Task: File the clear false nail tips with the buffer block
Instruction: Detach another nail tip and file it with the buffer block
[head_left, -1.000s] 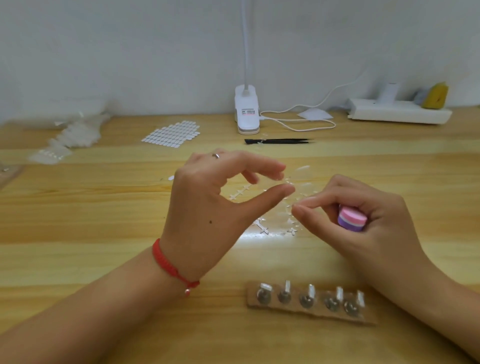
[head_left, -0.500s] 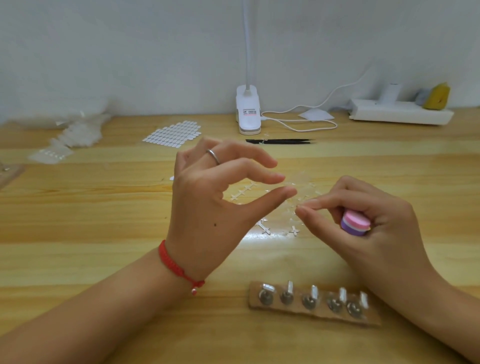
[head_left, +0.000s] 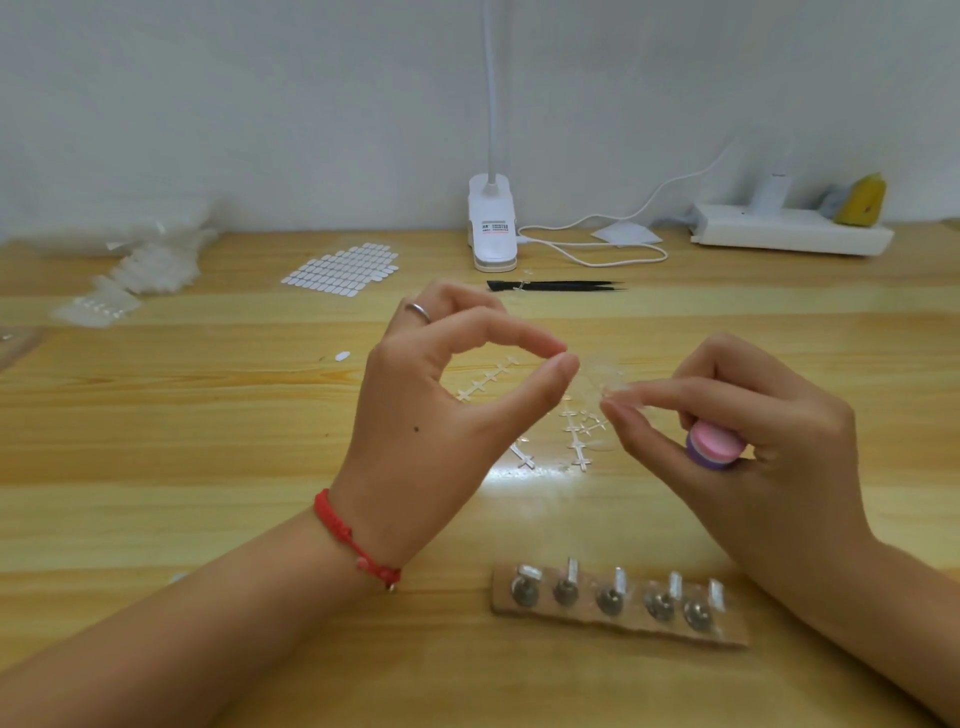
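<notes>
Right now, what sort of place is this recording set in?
Probably a nail-craft work desk: a wooden table against a plain wall, with a sheet of nail-shaped tabs, a clip-on lamp and black tweezers.

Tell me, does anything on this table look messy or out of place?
Yes: small white cross-shaped plastic offcuts lie scattered mid-way across the wooden table, and one white oval sticker lies apart from the white sticker sheet.

Left of the buffer block (head_left: 712, 447), the left hand (head_left: 431, 415) has closed forefinger and thumb until their tips meet in a ring. The clear nail tip (head_left: 605, 371) now stands just up-left of that block, above the pinching fingertips of the right hand (head_left: 769, 462).
</notes>
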